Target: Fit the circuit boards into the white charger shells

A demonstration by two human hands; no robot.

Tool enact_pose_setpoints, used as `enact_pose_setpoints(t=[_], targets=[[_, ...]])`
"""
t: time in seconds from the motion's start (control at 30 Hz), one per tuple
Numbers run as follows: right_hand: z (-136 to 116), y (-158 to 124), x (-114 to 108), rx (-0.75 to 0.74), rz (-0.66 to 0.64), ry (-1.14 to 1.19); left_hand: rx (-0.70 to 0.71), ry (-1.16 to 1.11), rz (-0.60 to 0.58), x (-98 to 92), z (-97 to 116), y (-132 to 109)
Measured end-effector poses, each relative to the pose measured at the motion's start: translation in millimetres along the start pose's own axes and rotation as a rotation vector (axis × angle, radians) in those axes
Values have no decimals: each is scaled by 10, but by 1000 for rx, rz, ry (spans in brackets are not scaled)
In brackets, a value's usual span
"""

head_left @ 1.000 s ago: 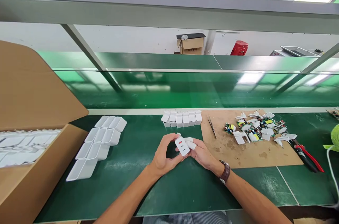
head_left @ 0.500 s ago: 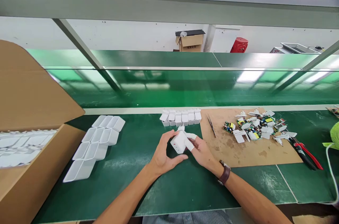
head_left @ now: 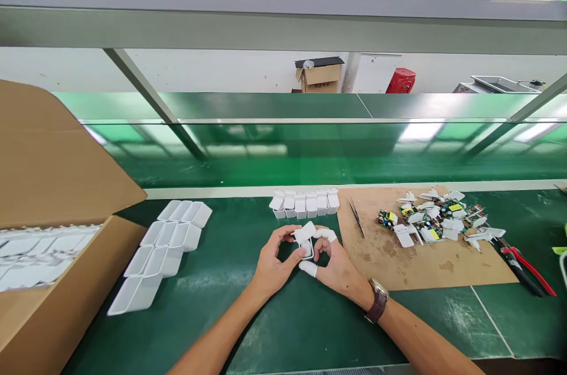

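Near the middle of the green bench, a white plastic housing [head_left: 305, 240] is held between my two hands, its open side and a tilted white piece on top showing. My left hand [head_left: 275, 264] grips it from the left, thumb and fingers closed on it. From the right, my right hand [head_left: 333, 261] holds it with white-wrapped fingertips; a watch is on that wrist. Just beyond the hands stands a row of white housings [head_left: 305, 204]. To the right, circuit boards with white plastic parts [head_left: 432, 218] lie heaped on a brown sheet [head_left: 398, 268].
At the left, white open trays [head_left: 153, 248] stand in stepped rows beside a cardboard box [head_left: 84, 280] holding white parts. Tweezers [head_left: 356, 217] lie on the brown sheet. Red-and-black pliers [head_left: 527, 268] lie at its right edge. A metal frame bar [head_left: 283, 26] crosses above.
The white housing has been turned, so its open side and the tilted piece now show. My left thumb has moved onto it. The whole view has shifted slightly.
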State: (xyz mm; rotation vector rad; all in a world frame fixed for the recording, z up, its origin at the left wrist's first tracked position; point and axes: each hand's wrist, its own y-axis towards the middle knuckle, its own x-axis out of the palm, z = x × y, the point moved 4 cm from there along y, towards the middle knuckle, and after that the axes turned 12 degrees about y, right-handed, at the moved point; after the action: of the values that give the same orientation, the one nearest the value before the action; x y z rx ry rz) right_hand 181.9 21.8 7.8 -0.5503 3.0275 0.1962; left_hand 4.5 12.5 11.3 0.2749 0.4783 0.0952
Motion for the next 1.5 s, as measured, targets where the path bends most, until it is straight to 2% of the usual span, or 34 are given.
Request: enact_pose_setpoints(t=[0.1, 0.17, 0.23, 0.33, 0.4, 0.53, 0.7, 0.83, 1.03, 1.17, 1.3, 1.43, 1.5], targets=[[-44, -5, 6, -59, -32, -37, -71, -25, 17, 25, -50, 4], [-29, 5, 2, -33, -26, -50, -67, -27, 0, 19, -55, 16], [7, 20, -2, 16, -20, -67, 37, 1, -18, -11, -1, 33], [26, 37, -1, 49, -54, -84, 304, 118, -67, -45, 157, 32], [12, 41, -4, 49, -81, -57, 428, 215, -96, -35, 241, 10], [-34, 38, -16, 28, -95, -24, 479, 333, -20, -2, 301, -20], [-17, 18, -14, 24, -112, -75, 571, 326, 24, 14, 366, -11], [2, -1, -19, 32, -123, -100, 560, 351, -19, -46, 424, 52], [12, -1, -21, 50, -138, -65, 490, 367, -251, -145, 396, 138], [48, 7, -18, 113, -155, -46, 491, 387, -335, -175, 336, 159], [89, 20, -8, 133, -178, -60, 515, 429, -344, -149, 320, 128], [126, 2, -2, 120, -187, -127, 413, 455, -278, -117, 306, 54], [118, -27, -12, 93, -176, -154, 359, 456, -259, -162, 284, 26]])
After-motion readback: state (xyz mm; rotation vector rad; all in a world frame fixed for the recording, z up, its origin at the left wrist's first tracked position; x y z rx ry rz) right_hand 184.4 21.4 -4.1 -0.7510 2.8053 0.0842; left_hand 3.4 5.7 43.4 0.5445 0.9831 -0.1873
